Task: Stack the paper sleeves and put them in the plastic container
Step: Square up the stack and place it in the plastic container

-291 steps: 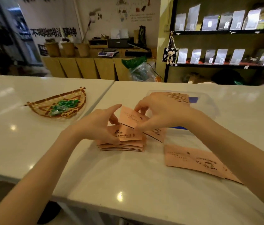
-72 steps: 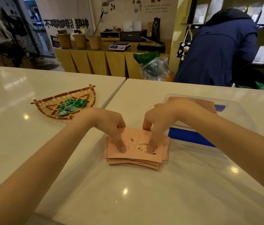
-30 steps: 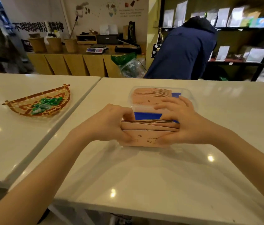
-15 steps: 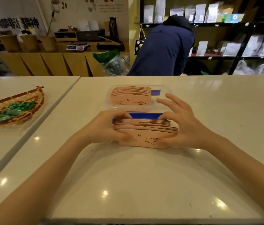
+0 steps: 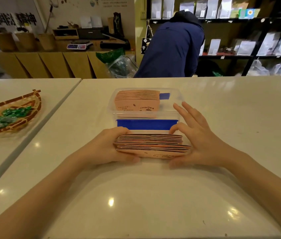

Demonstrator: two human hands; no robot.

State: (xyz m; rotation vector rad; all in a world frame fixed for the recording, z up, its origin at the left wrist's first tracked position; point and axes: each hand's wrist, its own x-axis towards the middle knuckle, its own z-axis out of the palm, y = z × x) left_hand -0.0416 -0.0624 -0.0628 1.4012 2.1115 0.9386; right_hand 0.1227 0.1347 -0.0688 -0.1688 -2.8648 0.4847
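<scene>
At centre frame, the left hand [image 5: 108,145] and right hand [image 5: 195,142] press a stack of pink paper sleeves [image 5: 151,145] between them, standing it on edge on the glossy white table [image 5: 136,204], just before the clear plastic container [image 5: 177,107], which already holds sleeves. Uneven edges could fan out and slip if this two-handed grip loosens. A shop with shelves lies behind.
</scene>
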